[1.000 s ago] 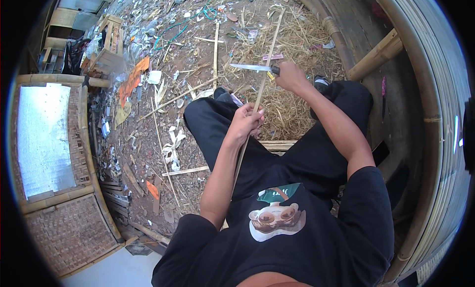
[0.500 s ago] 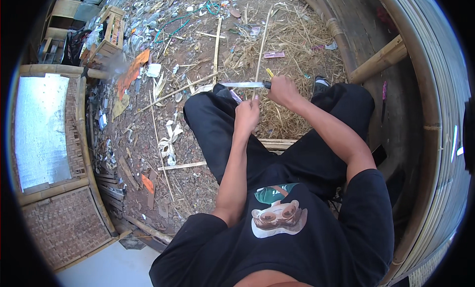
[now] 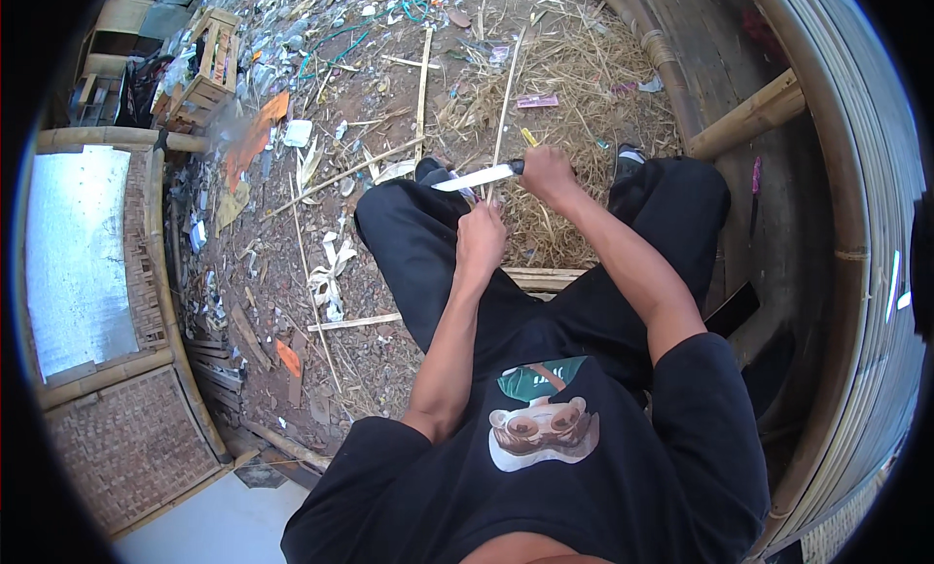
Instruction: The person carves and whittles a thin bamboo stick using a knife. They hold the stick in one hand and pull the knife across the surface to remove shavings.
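My right hand [image 3: 549,178] is closed round the dark handle of a knife. The pale knife blade [image 3: 475,178] points left and crosses a long, thin bamboo strip [image 3: 507,102]. Below the blade, my left hand [image 3: 481,237] grips the strip's near end between my knees. The strip runs away from me over the straw. A small yellow piece [image 3: 528,136] shows just beyond my right fist; I cannot tell whether it belongs to the knife.
Straw [image 3: 584,88] and litter cover the ground ahead. Several bamboo strips, including one upright in view [image 3: 423,92], lie to the left. A wooden crate [image 3: 212,68] stands far left. A bamboo post [image 3: 754,112] and bamboo wall [image 3: 849,263] border my right.
The knife blade has come slightly nearer to me and now tilts down to the left. My left hand has shifted a little nearer, still holding the strip.
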Demonstrator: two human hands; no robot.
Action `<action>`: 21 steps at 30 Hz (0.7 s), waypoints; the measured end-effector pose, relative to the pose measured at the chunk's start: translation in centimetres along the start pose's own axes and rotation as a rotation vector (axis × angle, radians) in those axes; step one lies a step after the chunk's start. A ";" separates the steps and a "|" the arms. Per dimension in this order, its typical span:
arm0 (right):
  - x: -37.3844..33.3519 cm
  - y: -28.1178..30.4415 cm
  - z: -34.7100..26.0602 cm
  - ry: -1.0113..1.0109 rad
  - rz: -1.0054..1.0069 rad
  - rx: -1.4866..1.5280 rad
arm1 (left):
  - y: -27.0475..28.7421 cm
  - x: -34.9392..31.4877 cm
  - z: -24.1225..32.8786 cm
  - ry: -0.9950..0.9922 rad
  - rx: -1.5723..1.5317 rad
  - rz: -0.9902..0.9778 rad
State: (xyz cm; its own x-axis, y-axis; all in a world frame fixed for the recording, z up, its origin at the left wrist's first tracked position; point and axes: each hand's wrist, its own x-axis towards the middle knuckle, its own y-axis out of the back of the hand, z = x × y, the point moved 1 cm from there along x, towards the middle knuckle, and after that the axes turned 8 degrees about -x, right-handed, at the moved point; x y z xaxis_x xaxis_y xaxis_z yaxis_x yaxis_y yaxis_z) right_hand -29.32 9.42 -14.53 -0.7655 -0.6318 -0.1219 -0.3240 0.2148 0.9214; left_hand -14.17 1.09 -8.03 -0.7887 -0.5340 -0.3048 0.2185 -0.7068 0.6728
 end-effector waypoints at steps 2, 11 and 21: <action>0.9 0.4 2.4 -0.404 0.012 0.170 | -0.6 -2.1 0.2 -0.042 0.050 0.011; 2.9 -0.4 6.8 -0.372 0.075 0.025 | 0.6 -5.9 0.6 -0.104 0.084 -0.030; 3.2 -0.1 10.2 -0.458 0.060 0.046 | 3.8 -13.1 -0.3 -0.026 0.155 -0.119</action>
State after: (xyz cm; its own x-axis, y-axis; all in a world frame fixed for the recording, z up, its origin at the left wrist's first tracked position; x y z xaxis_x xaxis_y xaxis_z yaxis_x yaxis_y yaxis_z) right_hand -37.42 14.96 -18.77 -0.9470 -0.2252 -0.2289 -0.2880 0.2803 0.9157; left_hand -2.87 5.24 -1.70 -0.8185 -0.4373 -0.3727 0.0331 -0.6835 0.7292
